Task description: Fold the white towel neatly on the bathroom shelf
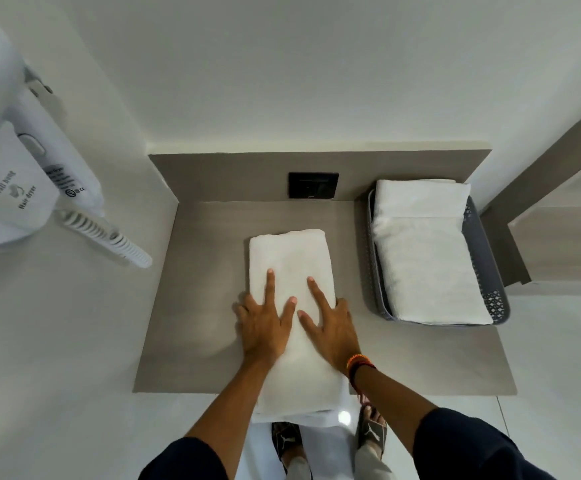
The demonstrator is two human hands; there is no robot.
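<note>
Head view, looking down: pale wall behind and to the left, white tiled floor (pixel 555 358) below. Grey-brown bathroom shelf (pixel 209 341) set in the corner, left edge against the side wall, back edge under a raised panel, front edge open toward the person. Wall-hung hair dryer (pixel 22 174) on the left wall, above and to the left of the shelf, its coiled cord (pixel 109 239) slanting down toward the shelf's left edge. Grey perforated basket (pixel 489 268) at the shelf's right rear, filled with folded white towels (pixel 427 265) and standing apart from the work. Bare shelf surface left and right of the task's piece, and between it and the back panel. White towel (pixel 292 261) folded into a long, narrow stack near the middle of the shelf, long axis running from back to front, near end hanging past the front edge. Black wall socket (pixel 313 185) on the back panel, just beyond the towel's far end. Left hand (pixel 264 323) and right hand (pixel 330 327) both flat on the towel, palms down, fingers spread wide, no grip closed on anything; outer fingers over the towel's side edges. Beaded bracelet (pixel 356 363) on the right wrist.
</note>
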